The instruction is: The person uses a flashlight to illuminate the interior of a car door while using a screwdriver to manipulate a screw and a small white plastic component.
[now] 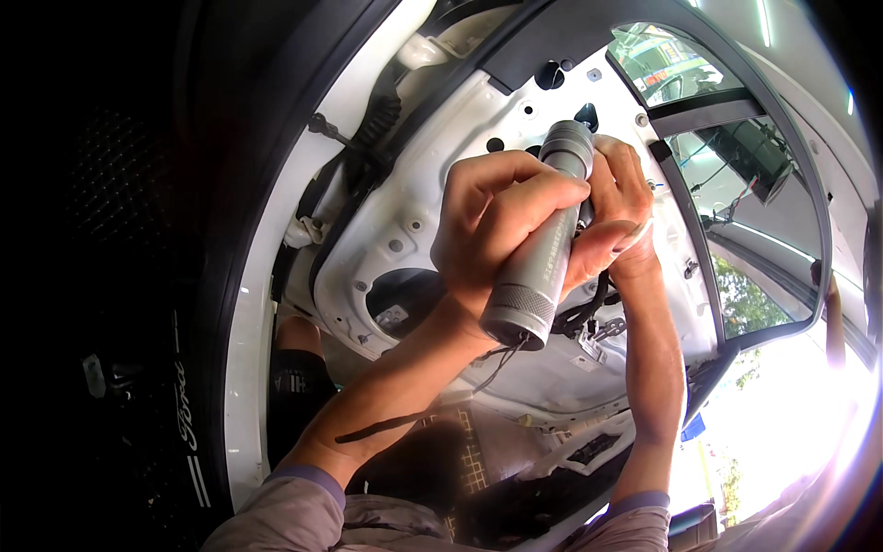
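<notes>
My left hand (pixel 497 216) is wrapped round a grey metal flashlight (pixel 533 262), held at a tilt with its knurled tail end toward me and its head toward the door. From the tail hangs a dark wrist cord (pixel 395 425), which trails across my left forearm. Close beside the flashlight's head, my right hand (pixel 618 202) is closed, fingers curled against the bare white door panel (pixel 432 198). What its fingers hold is hidden behind the flashlight and the hand itself. Just beyond the flashlight's head is a dark hole (pixel 587 115) in the panel.
Dark wiring with connectors (pixel 589 322) hangs below my right hand. The door's window (pixel 736 202) is at the right. Left of the panel run a large opening (pixel 405 299), a black rubber boot (pixel 379 120) and the white door frame (pixel 267 276).
</notes>
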